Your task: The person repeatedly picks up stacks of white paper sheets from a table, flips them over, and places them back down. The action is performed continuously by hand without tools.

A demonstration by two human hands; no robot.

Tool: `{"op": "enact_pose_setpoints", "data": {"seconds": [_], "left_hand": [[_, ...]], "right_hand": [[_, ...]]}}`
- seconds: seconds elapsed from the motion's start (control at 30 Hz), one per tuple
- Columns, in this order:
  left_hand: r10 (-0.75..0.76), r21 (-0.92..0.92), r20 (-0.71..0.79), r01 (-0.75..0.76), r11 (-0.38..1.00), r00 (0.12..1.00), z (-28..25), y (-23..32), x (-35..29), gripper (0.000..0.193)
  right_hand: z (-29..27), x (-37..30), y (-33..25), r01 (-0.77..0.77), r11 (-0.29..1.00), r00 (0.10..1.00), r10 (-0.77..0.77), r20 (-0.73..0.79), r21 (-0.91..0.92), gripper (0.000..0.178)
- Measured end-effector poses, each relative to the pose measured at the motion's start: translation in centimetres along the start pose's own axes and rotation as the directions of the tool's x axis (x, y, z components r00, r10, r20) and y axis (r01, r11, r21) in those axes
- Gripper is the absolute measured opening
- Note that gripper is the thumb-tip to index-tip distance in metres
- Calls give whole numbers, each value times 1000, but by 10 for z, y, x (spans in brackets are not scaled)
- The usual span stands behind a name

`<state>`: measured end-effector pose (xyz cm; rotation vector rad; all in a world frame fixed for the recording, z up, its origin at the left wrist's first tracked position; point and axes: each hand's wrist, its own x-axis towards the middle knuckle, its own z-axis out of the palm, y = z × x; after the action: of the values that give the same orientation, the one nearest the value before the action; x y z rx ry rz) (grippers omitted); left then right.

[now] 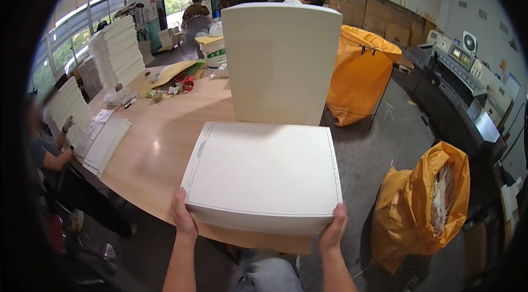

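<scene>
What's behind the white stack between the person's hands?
A tall off-white block rises behind the white stack; the block's base is covered from view.

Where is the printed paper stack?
In the head view, the printed paper stack is below centre, between left hand and right hand, before the taller pale stack.

The bare left forearm (180, 262) and right forearm (336, 270) are extended forward from the lower edge, well apart and nearly parallel. The left hand (183, 216) and right hand (333, 230) are turned inward, opposite each other, in a two-handed grip; the fingers are partly hidden.
</scene>
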<state>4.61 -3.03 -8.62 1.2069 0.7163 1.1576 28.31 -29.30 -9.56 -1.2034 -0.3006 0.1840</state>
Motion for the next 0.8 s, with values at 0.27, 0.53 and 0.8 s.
{"op": "enact_pose_setpoints", "data": {"seconds": [0.27, 0.53, 0.8], "left_hand": [[34, -8, 124, -33, 999, 992, -11, 25, 4, 53], [268, 84, 881, -688, 721, 389, 146, 103, 20, 21], [130, 190, 921, -714, 674, 367, 153, 71, 17, 11]], "right_hand": [[-6, 6, -2, -24, 1000, 996, 22, 85, 20, 62], [-14, 2, -5, 14, 995, 1000, -16, -23, -102, 81], [-42, 10, -97, 156, 594, 983, -15, 183, -789, 50]]}}
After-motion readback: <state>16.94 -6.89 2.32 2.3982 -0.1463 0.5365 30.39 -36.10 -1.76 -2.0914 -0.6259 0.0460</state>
